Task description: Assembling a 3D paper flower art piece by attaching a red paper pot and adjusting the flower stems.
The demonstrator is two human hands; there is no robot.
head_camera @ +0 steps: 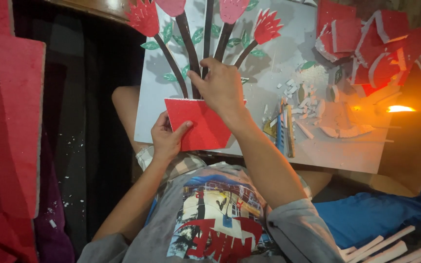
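Observation:
A grey board (pixel 278 63) lies across my lap with red foam flowers (pixel 267 25), dark stems (pixel 171 63) and green leaves glued on it. A red foam piece (pixel 198 124) sits at the base of the stems. My left hand (pixel 167 137) pinches its lower left edge with the thumb on top. My right hand (pixel 220 87) presses down on its upper edge where the stems meet, fingers curled.
White foam scraps (pixel 308 95) and a blue-handled cutter (pixel 280 131) lie on the board's right part. Red foam offcuts (pixel 366 44) pile at the upper right beside a small flame-like light (pixel 399 109). Large red foam sheets (pixel 6 126) stand at the left; white strips (pixel 381 248) lie at the lower right.

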